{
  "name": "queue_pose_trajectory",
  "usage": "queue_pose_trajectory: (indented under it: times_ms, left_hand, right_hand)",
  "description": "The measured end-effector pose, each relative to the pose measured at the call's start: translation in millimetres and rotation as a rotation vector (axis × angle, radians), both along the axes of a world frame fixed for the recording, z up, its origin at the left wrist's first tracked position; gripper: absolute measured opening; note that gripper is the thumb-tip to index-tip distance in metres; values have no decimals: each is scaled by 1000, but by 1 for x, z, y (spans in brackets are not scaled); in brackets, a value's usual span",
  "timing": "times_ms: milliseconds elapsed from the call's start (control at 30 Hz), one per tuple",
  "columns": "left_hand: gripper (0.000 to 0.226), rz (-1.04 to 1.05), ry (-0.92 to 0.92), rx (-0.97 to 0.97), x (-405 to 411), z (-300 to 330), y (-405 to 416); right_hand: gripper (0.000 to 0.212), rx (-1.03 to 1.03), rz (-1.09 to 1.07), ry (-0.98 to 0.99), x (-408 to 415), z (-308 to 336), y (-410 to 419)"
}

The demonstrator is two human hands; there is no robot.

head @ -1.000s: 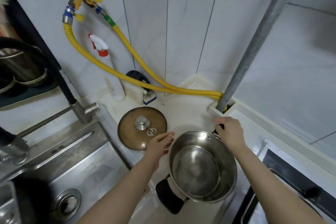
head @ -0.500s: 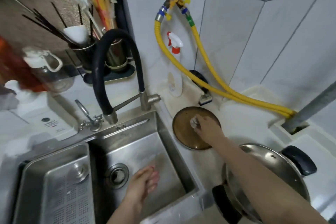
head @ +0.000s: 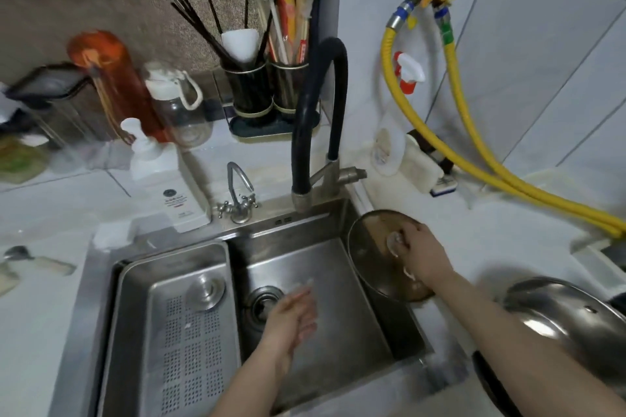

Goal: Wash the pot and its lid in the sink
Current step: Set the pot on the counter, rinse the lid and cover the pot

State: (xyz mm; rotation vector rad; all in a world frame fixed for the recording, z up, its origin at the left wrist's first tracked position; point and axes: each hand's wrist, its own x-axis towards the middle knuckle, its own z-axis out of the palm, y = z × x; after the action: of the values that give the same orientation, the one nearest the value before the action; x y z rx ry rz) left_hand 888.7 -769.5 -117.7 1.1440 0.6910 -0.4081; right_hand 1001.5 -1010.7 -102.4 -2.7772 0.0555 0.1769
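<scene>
My right hand [head: 421,256] grips the knob of the brown glass lid [head: 367,247], which is tilted and lifted over the right rim of the steel sink [head: 338,281]. My left hand [head: 294,318] hovers inside the sink basin near the drain [head: 262,306], fingers apart and holding nothing. The steel pot [head: 569,311] stands on the white counter at the right, partly hidden by my right forearm. One of its black handles [head: 491,379] shows at the bottom edge.
A black hose tap [head: 320,112] arches over the sink's back. A perforated steel tray [head: 183,332] fills the sink's left half. Utensil holders [head: 267,88], bottles and a soap dispenser [head: 162,179] stand behind. Yellow hoses [head: 481,152] and a spray bottle [head: 396,118] occupy the right corner.
My right hand has lifted the lid by its knob off the counter and carried it left to the sink's rim. My left hand stays inside the basin.
</scene>
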Motion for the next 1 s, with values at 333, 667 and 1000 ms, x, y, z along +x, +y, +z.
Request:
queue_pose_trajectory:
  times_ms: [333,667,1000]
  left_hand:
    - [32,47,-197,-101,30,35,19]
    - [36,114,-260,-9,43,55,26]
    - [26,171,-331,60,48,66,22]
  right_hand:
    - [36,319,83,58,-46,40,88]
    - [53,518,-106,166,20,48,68]
    - [15,391,-91,-15,130,17,71]
